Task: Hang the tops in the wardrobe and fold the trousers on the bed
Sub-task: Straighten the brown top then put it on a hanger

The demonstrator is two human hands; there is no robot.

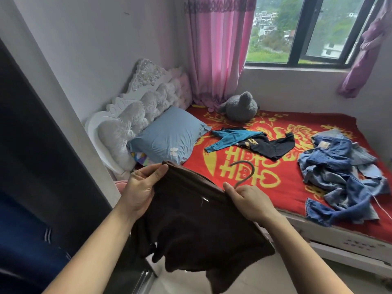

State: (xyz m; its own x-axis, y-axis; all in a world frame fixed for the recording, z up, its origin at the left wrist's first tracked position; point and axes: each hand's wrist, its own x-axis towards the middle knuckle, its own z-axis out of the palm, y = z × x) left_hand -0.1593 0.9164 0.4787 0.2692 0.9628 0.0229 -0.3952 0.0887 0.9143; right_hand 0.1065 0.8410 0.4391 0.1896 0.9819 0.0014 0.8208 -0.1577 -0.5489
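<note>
At 9 o'clock a dark wardrobe (36, 155) edge fills the frame's left side; its interior is not visible. At 7 o'clock the left hand (141, 188) holds the brown top (197, 228), fingers (157, 174) clamped on one shoulder edge. The top hangs in front of the person, clear of the bed (254, 166). At 5 o'clock the right hand (247, 201) has its fingers closed on the other shoulder edge, beside the base of the hanger hook (242, 171), which rises from the neckline; the hanger body is hidden inside the fabric. Further right, at 1 o'clock, a blue and black top (254, 142) lies flat on the bed, and at 3 o'clock the jeans (343, 177) lie in a crumpled heap near the bed's edge. Judged step: seating the brown top on its hanger before carrying it to the wardrobe. Risks: if a shoulder is not seated on the hidden hanger arm, the top is likely to slide off once either hand releases. A turn toward the wardrobe may snag the hook on the door edge. The jeans, near the edge, could slip to the floor if brushed.
</note>
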